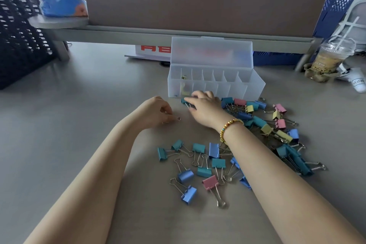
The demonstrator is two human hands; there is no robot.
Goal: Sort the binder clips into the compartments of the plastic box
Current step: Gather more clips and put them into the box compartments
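Head view. The right hand [204, 108] lies fingers-down on a teal binder clip [184, 100] just before the plastic box [255, 85]; whether it is actually pinched cannot be told. The left hand [158, 113] rests loosely curled, holding nothing visible. Loose binder clips [204, 166] crowd the table [69, 125] beneath the right forearm. Risk: interlocked wire handles may drag neighbouring clips into the wrong compartment.

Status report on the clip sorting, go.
Right hand on a teal clip beside the plastic box. Left hand curled, apparently empty. Box nearly empty. Nothing blocking.
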